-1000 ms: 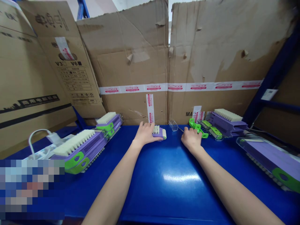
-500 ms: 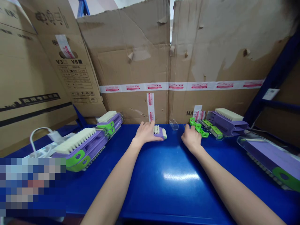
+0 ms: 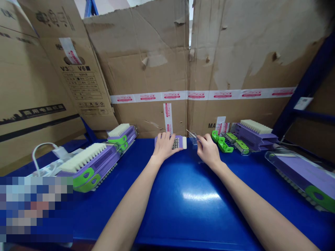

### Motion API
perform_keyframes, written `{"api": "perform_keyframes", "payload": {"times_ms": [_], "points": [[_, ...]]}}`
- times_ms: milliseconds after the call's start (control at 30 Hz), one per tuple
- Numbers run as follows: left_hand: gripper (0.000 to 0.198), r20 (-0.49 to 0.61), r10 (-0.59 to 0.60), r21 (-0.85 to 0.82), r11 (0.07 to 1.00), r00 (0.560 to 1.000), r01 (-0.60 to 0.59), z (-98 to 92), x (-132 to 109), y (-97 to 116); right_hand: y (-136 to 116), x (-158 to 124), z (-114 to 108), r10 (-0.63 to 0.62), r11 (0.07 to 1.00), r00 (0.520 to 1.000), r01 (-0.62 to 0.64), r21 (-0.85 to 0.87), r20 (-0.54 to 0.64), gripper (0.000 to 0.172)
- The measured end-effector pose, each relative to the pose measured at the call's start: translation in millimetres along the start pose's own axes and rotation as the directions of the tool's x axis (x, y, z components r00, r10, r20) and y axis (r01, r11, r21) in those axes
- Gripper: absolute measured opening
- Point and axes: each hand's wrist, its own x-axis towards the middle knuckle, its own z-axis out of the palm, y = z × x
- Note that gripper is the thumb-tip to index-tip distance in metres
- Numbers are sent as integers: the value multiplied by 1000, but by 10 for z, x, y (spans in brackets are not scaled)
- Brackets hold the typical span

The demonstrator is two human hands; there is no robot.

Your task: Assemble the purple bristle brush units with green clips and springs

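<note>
My left hand [image 3: 164, 144] lies over a small purple brush [image 3: 180, 142] with a cream end, thumb along the near side and fingers over the top. A patch of small dots on a dark ground shows on the brush's face; the hand hides the rest. My right hand [image 3: 208, 148] is closed on a thin, shiny metal tool [image 3: 193, 134] whose tip points left, toward the brush. Its exact kind I cannot make out. Behind the tool stands a small clear plastic box [image 3: 193, 141]. Green plastic parts [image 3: 224, 145] lie just right of my right hand.
Purple-and-green brushes with cream bristles [image 3: 86, 158] lie on the left. More purple pieces [image 3: 253, 134] are stacked at the back right, with another large one [image 3: 303, 172] nearer. Cardboard [image 3: 149, 69] walls the back of the blue table [image 3: 183, 216]. A white cable [image 3: 36, 153] runs at the left.
The purple brush has turned, so its bristles no longer face me and the dotted face shows. My right hand has moved left from the green parts and now holds the metal tool.
</note>
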Motion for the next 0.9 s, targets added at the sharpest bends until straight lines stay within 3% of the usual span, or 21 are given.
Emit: {"api": "perform_keyframes", "payload": {"times_ms": [200, 333, 433, 733, 900], "points": [[55, 43, -58, -1, 998, 997, 58, 28, -30, -24, 63, 37, 36, -13, 971, 1000, 16, 239, -13, 33], [66, 19, -93, 34, 995, 996, 92, 42, -50, -36, 64, 39, 48, -50, 947, 998, 58, 317, -33, 31], [72, 9, -92, 31, 995, 996, 91, 36, -49, -34, 40, 27, 42, -94, 938, 995, 99, 331, -32, 30], [61, 18, -17, -16, 1000, 1000, 17, 121, -45, -48, -47, -7, 26, -182, 953, 982, 164, 256, 49, 32], [53, 34, -43, -36, 998, 998, 44, 70, -29, -43, -112, 6, -17, -180, 946, 982, 158, 284, 52, 32]]}}
